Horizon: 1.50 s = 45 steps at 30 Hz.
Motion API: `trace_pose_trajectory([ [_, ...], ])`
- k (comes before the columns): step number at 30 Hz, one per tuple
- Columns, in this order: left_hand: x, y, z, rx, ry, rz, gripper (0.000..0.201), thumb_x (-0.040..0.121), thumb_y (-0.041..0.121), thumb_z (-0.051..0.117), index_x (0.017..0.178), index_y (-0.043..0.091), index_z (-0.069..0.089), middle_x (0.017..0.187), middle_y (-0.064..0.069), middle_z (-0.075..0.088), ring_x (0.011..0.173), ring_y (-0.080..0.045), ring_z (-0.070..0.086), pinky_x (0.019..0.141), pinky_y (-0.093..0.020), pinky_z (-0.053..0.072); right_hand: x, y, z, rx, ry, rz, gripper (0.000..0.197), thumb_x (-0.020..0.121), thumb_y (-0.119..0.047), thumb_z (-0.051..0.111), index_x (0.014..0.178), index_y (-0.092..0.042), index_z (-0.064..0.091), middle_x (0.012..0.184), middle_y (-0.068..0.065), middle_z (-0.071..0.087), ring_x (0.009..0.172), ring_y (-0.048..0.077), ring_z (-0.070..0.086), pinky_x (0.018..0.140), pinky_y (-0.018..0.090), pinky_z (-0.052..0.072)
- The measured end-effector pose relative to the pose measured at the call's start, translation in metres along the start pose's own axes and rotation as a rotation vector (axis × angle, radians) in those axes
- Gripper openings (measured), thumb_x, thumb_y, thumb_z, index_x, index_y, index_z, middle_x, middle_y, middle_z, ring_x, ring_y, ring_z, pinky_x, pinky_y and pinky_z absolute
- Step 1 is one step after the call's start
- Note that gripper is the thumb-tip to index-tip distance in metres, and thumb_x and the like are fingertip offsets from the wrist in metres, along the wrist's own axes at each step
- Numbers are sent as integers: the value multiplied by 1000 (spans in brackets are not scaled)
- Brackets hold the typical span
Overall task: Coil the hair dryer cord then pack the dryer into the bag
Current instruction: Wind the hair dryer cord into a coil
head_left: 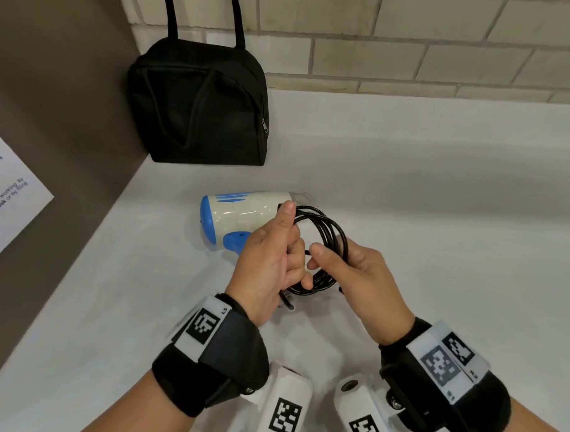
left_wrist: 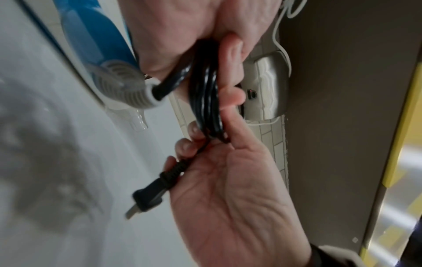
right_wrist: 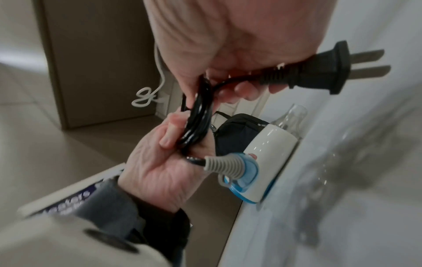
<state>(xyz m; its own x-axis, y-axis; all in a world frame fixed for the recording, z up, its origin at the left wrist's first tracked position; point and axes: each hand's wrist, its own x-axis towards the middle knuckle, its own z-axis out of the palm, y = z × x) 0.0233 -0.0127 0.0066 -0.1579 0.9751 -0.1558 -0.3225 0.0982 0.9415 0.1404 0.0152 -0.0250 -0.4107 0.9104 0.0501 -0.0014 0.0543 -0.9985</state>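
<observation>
White counter [head_left: 407, 187]: cord [head_left: 328, 236] coiled, gripped by left hand [head_left: 269, 263] and right hand [head_left: 346, 269]; dryer [head_left: 238, 214] unpacked, bag [head_left: 197, 106] looks zipped.

In my left wrist camera, my left hand [left_wrist: 173, 32] fills the top of the picture, fingers curled round a bundle of black cord [left_wrist: 206, 101] loops. My right hand [left_wrist: 230, 191] comes up from below, palm toward the camera, thumb and fingertips pinching the lower end of the same bundle. The plug [left_wrist: 148, 196] sticks out past its palm, prongs pointing down and left. The dryer [left_wrist: 95, 50], blue and white, lies on the white counter [left_wrist: 57, 180], its grey ribbed cord sleeve [left_wrist: 130, 86] meeting the cord just beside my left hand.
</observation>
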Motion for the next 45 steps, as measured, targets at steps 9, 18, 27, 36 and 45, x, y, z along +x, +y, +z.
trace_pose_trajectory([
  [9, 0, -7, 5, -102, 18, 10, 37, 61, 49, 54, 60, 15, 41, 33, 9, 26, 30, -6, 25, 47, -21, 49, 2, 8, 3, 440, 27, 99, 27, 74, -36, 56, 57, -16, 64, 50, -7, 59, 48, 7, 53, 66, 31, 43],
  [18, 7, -11, -5, -33, -10, -45, 38, 66, 42, 58, 84, 9, 52, 45, 0, 33, 36, -6, 39, 49, -19, 49, 5, 15, 7, 726, -225, 82, 32, 64, -48, 70, 59, -18, 63, 63, -1, 68, 62, 15, 62, 68, 23, 51],
  [27, 6, -23, -19, -18, 99, -46, 12, 89, 19, 51, 97, 9, 53, 51, 9, 58, 50, -6, 48, 56, -25, 45, 18, 10, 6, 205, -145, 154, 36, 72, -57, 58, 65, -22, 63, 71, 4, 64, 80, 26, 53, 91, 47, 43],
  [36, 9, -16, -24, -256, 28, -83, 21, 90, 13, 47, 71, 11, 54, 42, 3, 55, 41, -6, 54, 46, -19, 51, 18, 10, 12, -169, 53, 14, 29, 91, -26, 45, 72, -11, 60, 69, 4, 60, 67, 8, 54, 67, 19, 46],
  [45, 12, -20, -27, -481, -113, -173, 28, 68, 24, 55, 43, 18, 46, 36, 7, 37, 30, -5, 37, 38, -18, 39, 11, 14, 11, 17, 20, 131, 22, 90, -19, 46, 72, -11, 56, 70, 4, 57, 69, 17, 54, 72, 33, 50],
])
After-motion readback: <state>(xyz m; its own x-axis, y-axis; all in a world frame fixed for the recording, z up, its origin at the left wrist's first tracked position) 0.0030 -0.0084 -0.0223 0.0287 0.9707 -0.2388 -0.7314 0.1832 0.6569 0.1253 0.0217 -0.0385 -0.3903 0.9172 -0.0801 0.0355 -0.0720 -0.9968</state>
